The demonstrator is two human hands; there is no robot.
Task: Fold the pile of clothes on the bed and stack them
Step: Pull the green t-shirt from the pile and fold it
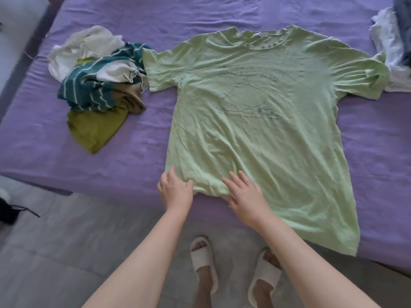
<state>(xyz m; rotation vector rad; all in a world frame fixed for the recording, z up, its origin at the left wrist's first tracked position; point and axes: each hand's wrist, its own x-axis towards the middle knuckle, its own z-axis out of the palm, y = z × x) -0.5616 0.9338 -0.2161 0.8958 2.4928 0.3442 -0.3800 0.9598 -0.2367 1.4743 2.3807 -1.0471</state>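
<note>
Purple sheets cover the bed (222, 16), which meets grey floor tiles (55, 252) along its near edge. Spread flat on the sheet lies a pale green T-shirt (266, 141), collar at the far side and hem toward the person, its long axis running slightly to the right as it nears the edge. Its chest carries a line drawing and handwritten lettering too faint to read. The left hand (175, 190) pinches the hem's near left corner, fingers curled on the cloth. The right hand (244, 194) rests just beside it on the hem, fingers straight and spread. Left of the shirt sits the unfolded pile (97, 85), touching its sleeve: white, teal-striped, tan and olive pieces. White and blue garments (393, 47) lie at the far right. White slippers (233, 270) show below.
</note>
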